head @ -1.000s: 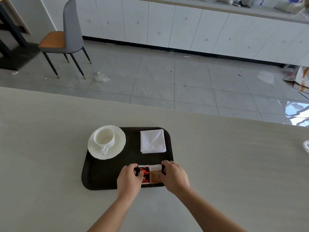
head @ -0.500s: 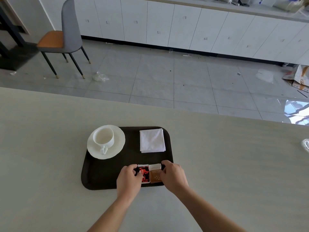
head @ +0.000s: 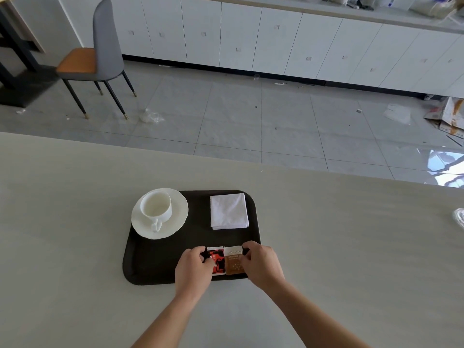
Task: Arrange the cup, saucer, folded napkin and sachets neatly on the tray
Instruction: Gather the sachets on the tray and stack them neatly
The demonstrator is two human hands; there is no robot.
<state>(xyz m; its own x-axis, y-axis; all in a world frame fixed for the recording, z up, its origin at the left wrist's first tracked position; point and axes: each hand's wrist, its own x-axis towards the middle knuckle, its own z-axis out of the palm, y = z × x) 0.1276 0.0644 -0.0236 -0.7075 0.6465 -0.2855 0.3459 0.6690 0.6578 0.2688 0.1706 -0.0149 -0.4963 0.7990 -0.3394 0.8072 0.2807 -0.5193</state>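
my left hand point(head: 194, 268) rests fingertips on the outer edge of a red-and-black printed paper sachet point(head: 217, 259); my right hand point(head: 262, 263) does the same on the outer edge of a brown paper sachet point(head: 234, 260). fingers of both hands are curled and pressing inward rather than wrapped around anything. the two sachets lie flat, side by side and touching, at the near right part of a dark rectangular tray with rounded corners point(head: 155, 262). beyond them, in the far right corner of the tray, lies a white folded cloth napkin point(head: 229, 211), well apart from the sachets. in the far left corner, a round white ceramic saucer point(head: 175, 219) overhangs the tray rim and carries an upright white ceramic cup point(head: 156, 205), handle toward me. the tray sits on a pale beige table point(head: 351, 247).
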